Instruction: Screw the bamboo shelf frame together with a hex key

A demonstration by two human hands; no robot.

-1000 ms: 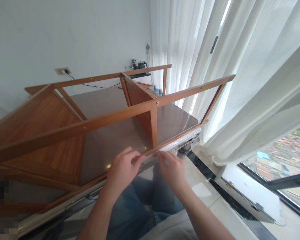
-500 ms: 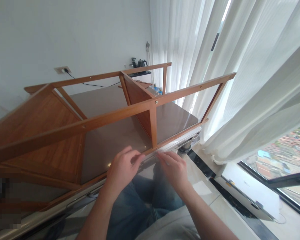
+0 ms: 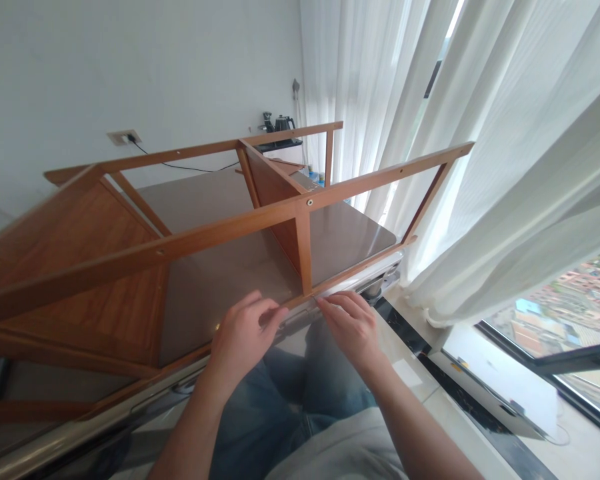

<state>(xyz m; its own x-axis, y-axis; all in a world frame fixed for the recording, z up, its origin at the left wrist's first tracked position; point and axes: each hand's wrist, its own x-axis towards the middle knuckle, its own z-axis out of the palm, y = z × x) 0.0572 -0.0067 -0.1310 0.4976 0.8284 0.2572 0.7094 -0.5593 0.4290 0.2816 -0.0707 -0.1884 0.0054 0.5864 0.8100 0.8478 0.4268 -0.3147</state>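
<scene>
The left hand (image 3: 245, 333) and right hand (image 3: 353, 327) sit close together, apart but with the fingertips nearly meeting at the foot of a wooden upright (image 3: 305, 250). The left fingers (image 3: 267, 310) curl against the lower rail (image 3: 353, 275) of an upturned wooden frame (image 3: 80, 267). The right fingers (image 3: 337, 300) now lie flatter and longer along that rail than in the earlier view, where they were bunched into a pinch. The left hand looks nearly unchanged. Whether either hand grips the rail, I cannot tell.

The frame rests on a grey-brown tabletop (image 3: 220, 280) with a chrome edge (image 3: 145, 393), over the person's blue jeans (image 3: 285, 393). Sheer white curtains (image 3: 505, 200) hang to the right, and a kettle (image 3: 283, 123) stands far beyond.
</scene>
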